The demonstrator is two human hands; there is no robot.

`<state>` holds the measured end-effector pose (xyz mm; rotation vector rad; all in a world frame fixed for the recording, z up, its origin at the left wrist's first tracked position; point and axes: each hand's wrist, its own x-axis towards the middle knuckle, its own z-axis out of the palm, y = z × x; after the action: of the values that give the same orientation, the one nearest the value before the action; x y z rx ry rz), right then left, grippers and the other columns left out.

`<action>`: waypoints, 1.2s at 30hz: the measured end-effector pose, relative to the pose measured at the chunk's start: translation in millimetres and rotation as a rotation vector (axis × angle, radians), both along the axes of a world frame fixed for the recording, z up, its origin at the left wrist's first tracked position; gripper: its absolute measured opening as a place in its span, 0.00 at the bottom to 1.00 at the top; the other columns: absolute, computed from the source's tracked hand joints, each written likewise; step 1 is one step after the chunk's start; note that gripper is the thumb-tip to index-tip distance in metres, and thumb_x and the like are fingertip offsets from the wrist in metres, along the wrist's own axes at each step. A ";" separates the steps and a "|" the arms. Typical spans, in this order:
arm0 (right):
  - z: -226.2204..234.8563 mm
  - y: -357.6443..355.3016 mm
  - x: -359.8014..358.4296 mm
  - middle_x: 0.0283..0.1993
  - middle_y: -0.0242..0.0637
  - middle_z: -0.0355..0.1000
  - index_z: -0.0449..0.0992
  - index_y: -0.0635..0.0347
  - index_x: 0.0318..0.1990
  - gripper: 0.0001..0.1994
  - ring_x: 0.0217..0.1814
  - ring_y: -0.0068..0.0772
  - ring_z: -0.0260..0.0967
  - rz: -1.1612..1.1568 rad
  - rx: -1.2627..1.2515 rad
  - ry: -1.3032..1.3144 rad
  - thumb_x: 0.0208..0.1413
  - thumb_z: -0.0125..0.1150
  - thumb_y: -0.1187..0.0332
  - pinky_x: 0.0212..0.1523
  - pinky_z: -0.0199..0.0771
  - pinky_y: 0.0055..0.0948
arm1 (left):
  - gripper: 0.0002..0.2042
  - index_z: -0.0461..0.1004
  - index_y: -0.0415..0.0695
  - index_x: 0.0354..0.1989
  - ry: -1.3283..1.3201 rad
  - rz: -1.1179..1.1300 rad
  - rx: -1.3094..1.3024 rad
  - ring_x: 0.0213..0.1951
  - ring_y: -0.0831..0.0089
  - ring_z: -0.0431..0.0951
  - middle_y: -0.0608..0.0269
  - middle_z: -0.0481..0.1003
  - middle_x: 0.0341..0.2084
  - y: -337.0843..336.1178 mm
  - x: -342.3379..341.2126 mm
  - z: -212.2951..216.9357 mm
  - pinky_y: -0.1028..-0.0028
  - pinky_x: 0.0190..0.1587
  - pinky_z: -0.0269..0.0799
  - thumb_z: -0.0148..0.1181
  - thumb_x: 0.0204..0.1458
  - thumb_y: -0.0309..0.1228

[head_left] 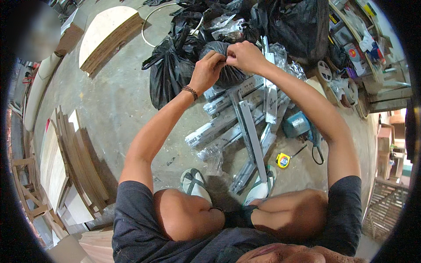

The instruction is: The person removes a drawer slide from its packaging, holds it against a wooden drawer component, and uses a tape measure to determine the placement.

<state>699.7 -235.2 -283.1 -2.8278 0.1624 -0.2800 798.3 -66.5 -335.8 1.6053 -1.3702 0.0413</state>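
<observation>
Seen from the head camera looking down, a squatting person reaches both arms forward over a concrete floor (118, 101). The left hand (207, 70) and the right hand (244, 56) meet at the gathered top of a small black plastic bag (228, 74), fingers of both pinched tight on its bunched neck. The bag sits near the far edge of the floor, touching a pile of long metal drawer slides (245, 122), too tangled to count. It looks soft, thin and slippery, likely light, easy to tear; the twisted neck seems the surest hold. At least two larger black bags (169, 74) lie beside and behind it. One yellow tape measure (283, 160) and one blue power tool (298, 125) lie right of the slides. Two sandalled feet show below. Stacked wooden boards (74, 166) line the left edge.
</observation>
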 end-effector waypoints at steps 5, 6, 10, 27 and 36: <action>-18.1 -16.0 -4.5 0.30 0.44 0.80 0.81 0.66 0.30 0.11 0.26 0.32 0.80 -0.390 0.756 0.124 0.53 0.65 0.64 0.31 0.81 0.31 | 0.12 0.73 0.39 0.46 -0.014 -0.054 -0.022 0.41 0.54 0.80 0.51 0.76 0.41 11.2 -7.8 -11.4 0.63 0.43 0.76 0.62 0.54 0.21; -23.2 -13.1 -4.1 0.30 0.43 0.80 0.80 0.66 0.30 0.11 0.26 0.29 0.79 -0.433 0.907 0.038 0.54 0.65 0.65 0.30 0.81 0.29 | 0.13 0.72 0.39 0.48 0.043 -0.050 -0.015 0.41 0.55 0.80 0.51 0.75 0.43 13.4 -6.6 -10.7 0.63 0.43 0.76 0.60 0.54 0.20; -39.9 -3.4 -8.3 0.34 0.43 0.80 0.80 0.64 0.38 0.13 0.34 0.32 0.79 -0.461 1.008 -0.196 0.54 0.65 0.62 0.36 0.80 0.32 | 0.20 0.69 0.38 0.54 0.354 -0.024 0.007 0.46 0.52 0.79 0.48 0.72 0.50 10.6 10.9 -0.8 0.62 0.49 0.77 0.55 0.51 0.17; -26.9 -49.2 -62.2 0.42 0.42 0.72 0.76 0.56 0.43 0.11 0.45 0.47 0.73 -0.285 0.211 -0.172 0.51 0.59 0.68 0.46 0.74 0.41 | 0.12 0.74 0.46 0.45 -0.248 0.078 0.259 0.41 0.53 0.79 0.59 0.76 0.39 17.9 45.2 25.6 0.59 0.41 0.76 0.62 0.53 0.34; -33.7 13.4 -48.0 0.41 0.45 0.72 0.75 0.58 0.40 0.12 0.49 0.48 0.71 0.149 -0.128 -0.477 0.45 0.60 0.73 0.49 0.74 0.43 | 0.16 0.76 0.47 0.42 -0.597 -0.347 -0.007 0.46 0.59 0.77 0.60 0.78 0.37 21.5 0.8 51.4 0.61 0.51 0.72 0.60 0.42 0.25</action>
<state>651.8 -221.8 -316.8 -2.7802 -0.1730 -0.9417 799.0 -45.0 -284.4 1.3773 -2.0880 0.3385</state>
